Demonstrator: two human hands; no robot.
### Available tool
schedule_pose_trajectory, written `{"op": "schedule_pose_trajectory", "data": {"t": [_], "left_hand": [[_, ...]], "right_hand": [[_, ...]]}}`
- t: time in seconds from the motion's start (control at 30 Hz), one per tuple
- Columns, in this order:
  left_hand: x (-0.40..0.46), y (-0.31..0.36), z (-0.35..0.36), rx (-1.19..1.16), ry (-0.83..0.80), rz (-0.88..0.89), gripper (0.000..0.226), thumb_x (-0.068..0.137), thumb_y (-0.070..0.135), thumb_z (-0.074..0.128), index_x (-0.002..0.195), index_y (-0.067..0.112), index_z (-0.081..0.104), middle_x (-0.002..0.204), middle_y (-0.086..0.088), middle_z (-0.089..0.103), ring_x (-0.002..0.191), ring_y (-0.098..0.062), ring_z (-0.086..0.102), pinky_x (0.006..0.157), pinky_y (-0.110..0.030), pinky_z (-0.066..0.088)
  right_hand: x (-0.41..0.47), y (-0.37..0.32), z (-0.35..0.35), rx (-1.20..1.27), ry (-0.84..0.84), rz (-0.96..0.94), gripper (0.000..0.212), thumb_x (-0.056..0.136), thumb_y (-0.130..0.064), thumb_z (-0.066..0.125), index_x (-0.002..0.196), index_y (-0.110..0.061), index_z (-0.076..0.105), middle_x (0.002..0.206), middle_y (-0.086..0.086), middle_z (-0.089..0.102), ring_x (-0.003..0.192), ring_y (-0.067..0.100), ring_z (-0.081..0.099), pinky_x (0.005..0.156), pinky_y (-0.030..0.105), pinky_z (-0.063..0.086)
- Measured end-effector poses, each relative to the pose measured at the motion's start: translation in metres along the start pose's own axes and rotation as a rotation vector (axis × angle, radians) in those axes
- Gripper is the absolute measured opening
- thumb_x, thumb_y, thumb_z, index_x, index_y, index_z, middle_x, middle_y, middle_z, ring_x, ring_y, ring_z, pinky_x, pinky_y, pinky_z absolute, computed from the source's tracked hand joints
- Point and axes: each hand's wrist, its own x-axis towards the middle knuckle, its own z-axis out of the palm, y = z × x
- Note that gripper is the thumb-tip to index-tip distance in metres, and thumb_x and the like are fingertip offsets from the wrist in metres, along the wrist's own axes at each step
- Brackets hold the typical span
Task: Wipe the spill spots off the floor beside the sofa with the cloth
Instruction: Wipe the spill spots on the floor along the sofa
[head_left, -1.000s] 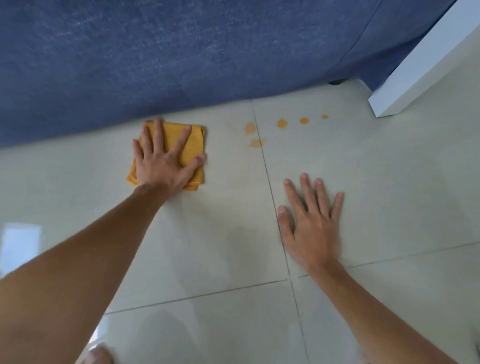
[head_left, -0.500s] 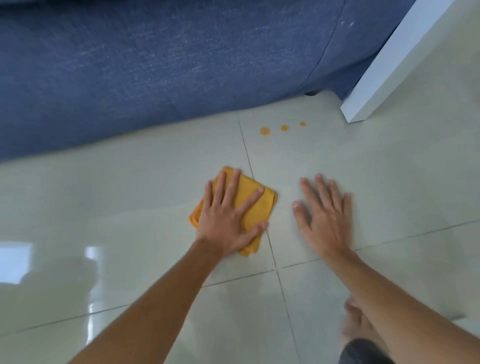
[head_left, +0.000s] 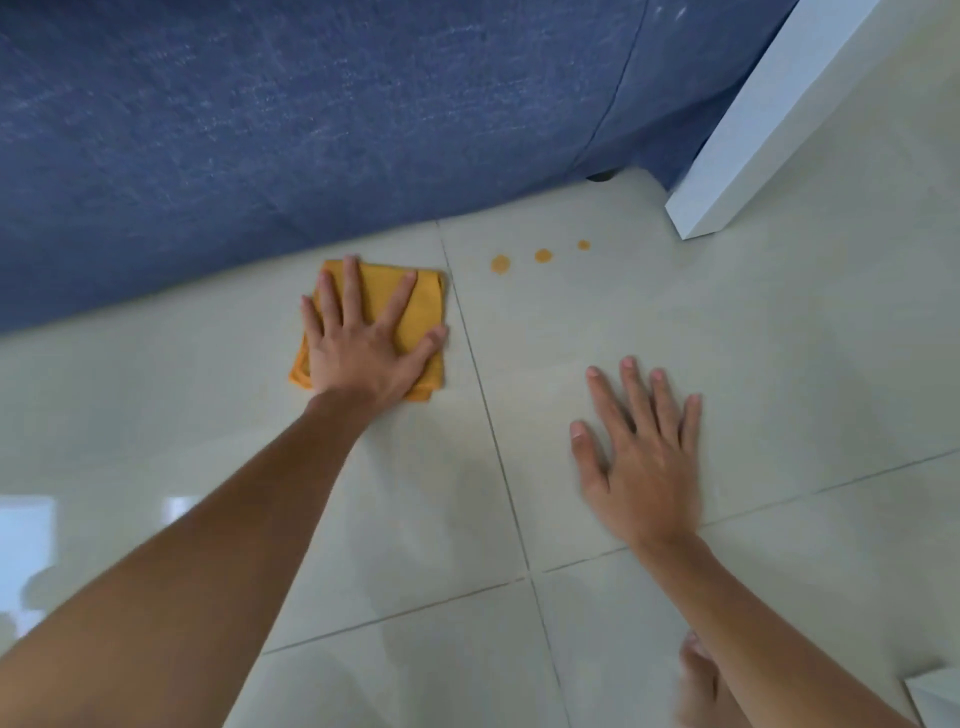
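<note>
A folded orange cloth (head_left: 415, 306) lies flat on the pale tiled floor (head_left: 779, 364), close to the base of the blue sofa (head_left: 311, 130). My left hand (head_left: 363, 348) presses down on the cloth with fingers spread. Three orange spill spots sit in a row just right of the cloth: a large spot (head_left: 501, 264), a middle spot (head_left: 543, 255) and a small spot (head_left: 583, 245). My right hand (head_left: 644, 457) rests flat on the tile with fingers apart, holding nothing, below and right of the spots.
A white furniture panel (head_left: 753, 156) stands at the upper right beside the sofa's end. A dark sofa foot (head_left: 600, 176) shows under the sofa. My bare foot (head_left: 698, 686) is at the bottom right. A white corner (head_left: 935, 696) pokes in at the lower right edge.
My left hand slid the cloth from the sofa's edge down toward me and back up beside the sofa. The two leftmost spots near the tile joint are gone. My right hand stayed flat.
</note>
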Motion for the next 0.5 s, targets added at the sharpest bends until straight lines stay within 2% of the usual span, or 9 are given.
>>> {"op": "schedule_pose_trajectory", "data": {"t": [0.17, 0.23, 0.3, 0.4, 0.5], "left_hand": [[0.048, 0.079, -0.001, 0.009, -0.050, 0.119, 0.082, 0.077, 0.086, 0.007, 0.151, 0.054, 0.005, 0.167, -0.011, -0.006, 0.152, -0.041, -0.006, 0.119, -0.061, -0.001], [0.036, 0.103, 0.001, 0.035, -0.066, 0.228, 0.080, 0.079, 0.085, 0.008, 0.152, 0.053, 0.004, 0.167, -0.011, -0.007, 0.152, -0.041, -0.008, 0.119, -0.062, -0.001], [0.003, 0.118, 0.005, 0.041, -0.082, 0.352, 0.077, 0.081, 0.083, 0.011, 0.152, 0.053, 0.004, 0.167, -0.011, -0.008, 0.152, -0.041, -0.009, 0.119, -0.062, -0.001], [-0.068, 0.110, 0.012, 0.000, -0.082, 0.476, 0.074, 0.083, 0.083, 0.019, 0.151, 0.055, 0.009, 0.167, -0.009, -0.007, 0.153, -0.039, -0.008, 0.120, -0.060, 0.002], [-0.125, 0.064, 0.018, 0.025, -0.075, 0.478, 0.074, 0.082, 0.083, 0.027, 0.150, 0.055, 0.015, 0.167, -0.008, -0.003, 0.153, -0.037, -0.003, 0.121, -0.059, 0.008]], "right_hand": [[0.002, 0.001, 0.000, 0.015, -0.009, -0.002, 0.059, 0.096, -0.050, 0.039, 0.151, -0.030, 0.039, 0.161, 0.005, 0.033, 0.149, 0.033, 0.028, 0.121, 0.060, 0.014], [0.004, 0.002, -0.003, 0.139, 0.008, 0.028, 0.057, 0.096, -0.047, 0.036, 0.150, -0.028, 0.041, 0.161, 0.003, 0.034, 0.149, 0.028, 0.030, 0.122, 0.056, 0.015], [0.007, 0.008, -0.007, 0.295, 0.095, 0.070, 0.053, 0.098, -0.042, 0.037, 0.146, -0.022, 0.048, 0.158, 0.005, 0.039, 0.146, 0.026, 0.036, 0.121, 0.050, 0.023], [0.015, 0.021, -0.009, 0.238, 0.155, 0.078, 0.050, 0.098, -0.038, 0.039, 0.143, -0.019, 0.053, 0.154, 0.008, 0.045, 0.142, 0.032, 0.043, 0.116, 0.050, 0.033], [0.024, 0.032, -0.007, 0.083, 0.051, 0.120, 0.053, 0.097, -0.042, 0.037, 0.146, -0.024, 0.048, 0.157, 0.008, 0.042, 0.144, 0.034, 0.038, 0.118, 0.058, 0.025]]}}
